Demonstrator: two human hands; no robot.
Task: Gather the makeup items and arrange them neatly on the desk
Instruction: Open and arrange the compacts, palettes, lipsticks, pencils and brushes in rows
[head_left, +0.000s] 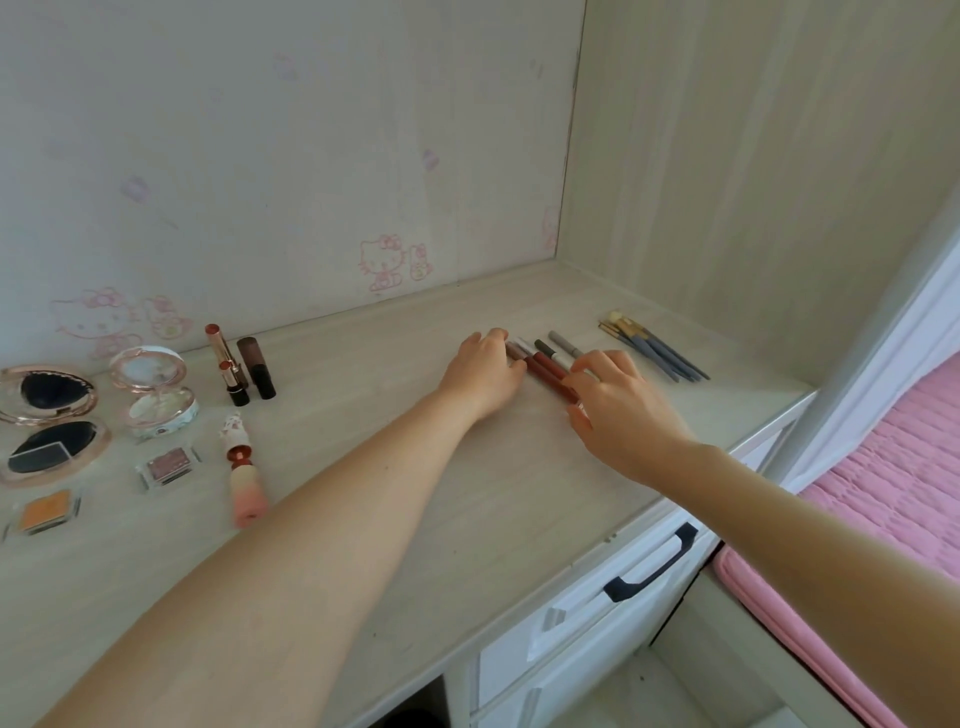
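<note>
**Both hands at the row of pencils**

At the far left of the surface (363, 467) lies an open compact (49, 423), its mirror lid tipped back and a dark pan in the lower half. In front of it sits an orange pan (45, 512). Just to the right is a round powder case (156, 389), also open, with a pink shadow pan (169, 464) in front of it. Next come three lipsticks (240, 371) lying close together near the wall, and in front of them a pink brush (241, 475) lying on its side.

Well apart, toward the middle, the left hand (483, 376) lies palm down, fingers loosely curled against the far ends of the pencils (545, 366). These lie side by side, touching. The right hand (618, 410) is half open, its fingertips pressing the near ends of the same pencils. Neither hand has lifted anything; both only touch the row.

Right of the pencils, near them, a small bunch of brushes (652, 345) lies flat. At the right edge is a pink bed (883, 493).
</note>
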